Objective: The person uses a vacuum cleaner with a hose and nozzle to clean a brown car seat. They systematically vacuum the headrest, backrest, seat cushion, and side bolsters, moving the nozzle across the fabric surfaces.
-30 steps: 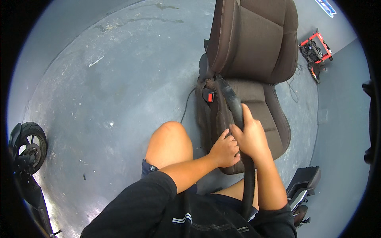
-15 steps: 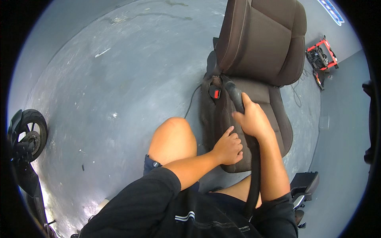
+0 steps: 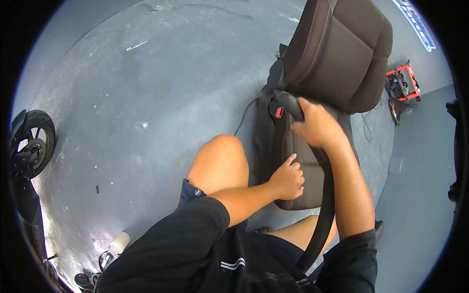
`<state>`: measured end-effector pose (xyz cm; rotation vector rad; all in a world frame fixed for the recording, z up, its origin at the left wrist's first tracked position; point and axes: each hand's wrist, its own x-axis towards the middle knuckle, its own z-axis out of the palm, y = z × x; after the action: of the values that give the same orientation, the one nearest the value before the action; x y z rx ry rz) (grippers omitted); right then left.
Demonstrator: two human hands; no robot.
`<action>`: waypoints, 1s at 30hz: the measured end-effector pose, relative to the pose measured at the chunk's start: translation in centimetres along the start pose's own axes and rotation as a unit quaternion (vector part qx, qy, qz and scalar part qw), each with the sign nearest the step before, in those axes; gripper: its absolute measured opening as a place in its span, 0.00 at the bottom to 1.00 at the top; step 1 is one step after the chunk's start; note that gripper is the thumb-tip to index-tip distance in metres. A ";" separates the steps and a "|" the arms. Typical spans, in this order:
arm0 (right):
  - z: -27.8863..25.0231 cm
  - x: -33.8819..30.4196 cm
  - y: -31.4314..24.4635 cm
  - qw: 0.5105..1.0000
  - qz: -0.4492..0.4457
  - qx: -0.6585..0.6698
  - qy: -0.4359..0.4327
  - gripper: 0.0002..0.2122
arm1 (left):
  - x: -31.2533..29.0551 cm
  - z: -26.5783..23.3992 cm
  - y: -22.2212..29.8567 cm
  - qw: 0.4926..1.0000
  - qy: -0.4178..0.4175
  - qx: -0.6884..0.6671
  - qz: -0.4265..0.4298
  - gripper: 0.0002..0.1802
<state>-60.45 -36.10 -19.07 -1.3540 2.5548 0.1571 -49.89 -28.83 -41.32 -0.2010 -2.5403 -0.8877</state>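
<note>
A dark brown car seat (image 3: 337, 58) stands on the grey floor in front of me, backrest upright. My right hand (image 3: 316, 126) grips a black vacuum hose nozzle (image 3: 288, 103) and holds it at the crease between backrest and seat cushion, beside a red seat-belt buckle (image 3: 279, 112). The black hose (image 3: 322, 219) runs back under my right forearm toward my body. My left hand (image 3: 288, 179) rests on the front left part of the seat cushion (image 3: 293, 151), fingers curled loosely, holding nothing. My bare left knee (image 3: 220, 161) is just left of the seat.
A red-framed machine (image 3: 401, 87) stands on the floor at the far right behind the seat, with a thin cable (image 3: 244, 115) trailing left of the seat. A scooter wheel (image 3: 33, 141) sits at the left edge. A white bottle (image 3: 117, 243) lies at lower left.
My right hand has slid the nozzle up the cushion toward the backrest crease. My left hand let go of the hose area and now rests on the cushion's front.
</note>
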 end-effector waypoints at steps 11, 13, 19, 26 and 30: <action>-5.9 1.0 1.8 0.998 -0.034 -0.028 -0.046 0.22 | 0.1 0.5 0.9 1.000 0.010 -0.018 0.019 0.20; -3.1 4.0 2.0 0.996 -0.080 -0.018 -0.033 0.22 | 0.1 0.6 0.9 1.000 0.017 -0.021 0.006 0.19; 4.5 8.5 0.2 0.999 0.003 -0.005 -0.037 0.23 | 0.1 1.0 0.1 0.998 0.052 -0.016 0.014 0.17; -6.3 3.0 2.1 0.984 0.052 0.019 -0.169 0.24 | 0.6 1.8 0.3 0.998 0.038 -0.044 -0.004 0.17; -2.1 3.3 1.6 0.992 0.036 0.084 -0.081 0.22 | 0.4 1.5 0.4 0.996 0.076 -0.048 0.013 0.17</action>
<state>-63.89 -38.27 -17.93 -1.1393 2.4230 0.0593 -50.68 -27.64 -41.95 -0.1883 -2.3524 -0.9784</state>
